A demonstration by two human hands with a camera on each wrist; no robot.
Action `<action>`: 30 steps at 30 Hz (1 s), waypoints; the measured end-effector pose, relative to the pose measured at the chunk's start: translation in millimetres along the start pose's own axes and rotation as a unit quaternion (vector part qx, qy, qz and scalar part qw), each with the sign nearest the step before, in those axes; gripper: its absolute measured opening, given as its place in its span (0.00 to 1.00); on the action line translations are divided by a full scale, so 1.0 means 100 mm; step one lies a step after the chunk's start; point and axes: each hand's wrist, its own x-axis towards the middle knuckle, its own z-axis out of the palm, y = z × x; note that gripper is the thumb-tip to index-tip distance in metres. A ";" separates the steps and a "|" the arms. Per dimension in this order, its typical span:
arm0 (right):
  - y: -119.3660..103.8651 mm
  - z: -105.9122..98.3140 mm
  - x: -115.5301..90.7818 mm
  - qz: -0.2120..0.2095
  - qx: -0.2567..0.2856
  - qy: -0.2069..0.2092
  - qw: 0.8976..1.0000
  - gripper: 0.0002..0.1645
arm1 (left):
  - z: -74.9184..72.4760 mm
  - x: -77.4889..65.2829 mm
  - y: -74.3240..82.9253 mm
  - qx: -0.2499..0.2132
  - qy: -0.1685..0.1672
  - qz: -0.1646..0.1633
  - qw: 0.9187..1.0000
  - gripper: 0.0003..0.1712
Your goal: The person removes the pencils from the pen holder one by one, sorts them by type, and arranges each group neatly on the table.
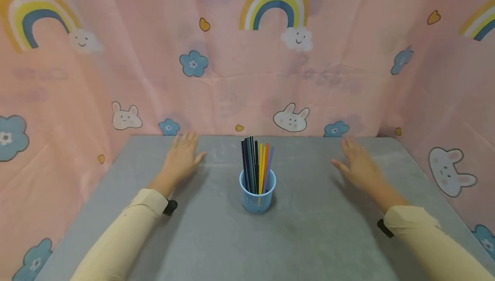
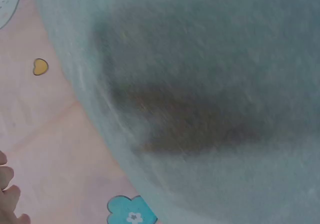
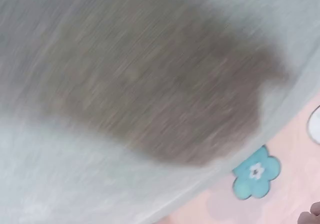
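A light blue plastic cup stands upright near the middle of the grey table. Several thin sticks rise from it, dark ones on the left, yellow, orange and purple on the right. To the left of the cup, my left hand is held over the table with straight fingers and the thumb spread, holding nothing. My right hand is likewise spread and empty on the right side, slightly blurred. In the left wrist view only fingertips show at the lower left edge; in the right wrist view, fingertips at the lower right corner.
The grey table ends at a straight back edge. Behind it and along both sides hangs a pink curtain printed with rainbows, flowers and rabbits. Shadows of the hands fall on the tabletop. A small black device sits at the left wrist.
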 end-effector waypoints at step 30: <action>-0.70 0.17 -0.19 -0.007 0.135 0.013 0.991 0.46 | 0.11 -0.19 0.35 -0.087 0.033 0.028 0.995 0.38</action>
